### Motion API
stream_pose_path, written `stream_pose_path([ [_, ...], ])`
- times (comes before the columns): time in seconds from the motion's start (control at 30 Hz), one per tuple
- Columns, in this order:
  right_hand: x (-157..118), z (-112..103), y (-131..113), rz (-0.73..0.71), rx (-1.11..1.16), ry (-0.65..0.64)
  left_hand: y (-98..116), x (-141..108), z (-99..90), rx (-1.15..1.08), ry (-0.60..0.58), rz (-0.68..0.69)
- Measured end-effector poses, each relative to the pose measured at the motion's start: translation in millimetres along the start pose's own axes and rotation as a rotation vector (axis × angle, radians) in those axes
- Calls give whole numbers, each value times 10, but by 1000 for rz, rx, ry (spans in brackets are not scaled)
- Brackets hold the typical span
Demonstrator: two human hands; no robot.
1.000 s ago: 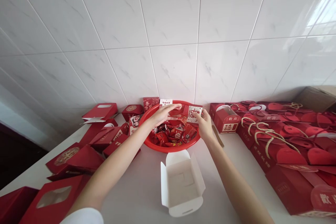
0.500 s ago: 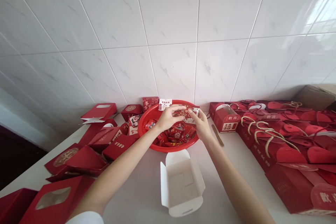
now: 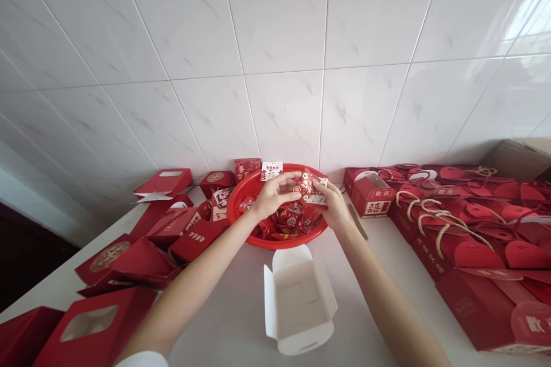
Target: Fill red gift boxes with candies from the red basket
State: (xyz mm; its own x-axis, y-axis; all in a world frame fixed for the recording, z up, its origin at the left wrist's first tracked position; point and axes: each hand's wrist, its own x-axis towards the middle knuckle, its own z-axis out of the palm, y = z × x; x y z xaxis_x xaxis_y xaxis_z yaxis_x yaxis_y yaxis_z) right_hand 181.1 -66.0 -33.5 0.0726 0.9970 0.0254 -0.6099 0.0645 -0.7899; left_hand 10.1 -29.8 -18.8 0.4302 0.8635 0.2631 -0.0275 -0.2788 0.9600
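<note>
Above the red plastic basket (image 3: 235,223), my left hand (image 3: 271,199) and my right hand (image 3: 337,206) hold a small red packet (image 3: 306,182) printed with pale patterns. My left thumb and fingers close on its left edge. On the right side, my right hand pinches it together with what looks like a white-and-red printed card or wrapper end. Several red-wrapped sweets or snacks (image 3: 289,217) lie in the basket below. Closer to me, an open white-lined box (image 3: 297,304) stands on the table with its flaps spread; nothing is visible inside.
Red gift boxes (image 3: 196,241) are scattered on the left. Rows of red handled boxes (image 3: 469,241) with cord loops fill the right. A thin brown stick (image 3: 358,222) lies beside the basket. The tiled wall (image 3: 284,114) rises behind, and a cardboard box (image 3: 516,157) sits far right.
The red packet has turned and shifted slightly so its patterned face shows more. My left fingers have closed in on its left edge. The box and basket stay put.
</note>
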Motion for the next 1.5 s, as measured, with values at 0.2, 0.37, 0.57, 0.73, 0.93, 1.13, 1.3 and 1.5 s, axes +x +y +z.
stream_pose_path([
  [0.2,9,-5,1,-8,40,20,52,28,22,33,71,-52],
  [0.37,15,0,5,-16,78,69,128,33,-36,161,31,-61],
  [0.57,18,-12,-31,92,64,78,213,6,-8,225,-93,3],
  [0.73,72,-48,22,49,145,88,170,70,-77,285,-189,-31],
  [0.93,179,-133,108,-6,191,126,33,39,-253,804,-512,-215],
  [1.13,181,-164,131,-45,133,72,-124,140,-212,1113,-545,-265],
  [1.3,161,-146,118,-26,175,107,-124,293,-225,1184,-518,-260],
  [1.5,147,-134,111,-30,201,143,-144,302,-375,1226,-250,-254],
])
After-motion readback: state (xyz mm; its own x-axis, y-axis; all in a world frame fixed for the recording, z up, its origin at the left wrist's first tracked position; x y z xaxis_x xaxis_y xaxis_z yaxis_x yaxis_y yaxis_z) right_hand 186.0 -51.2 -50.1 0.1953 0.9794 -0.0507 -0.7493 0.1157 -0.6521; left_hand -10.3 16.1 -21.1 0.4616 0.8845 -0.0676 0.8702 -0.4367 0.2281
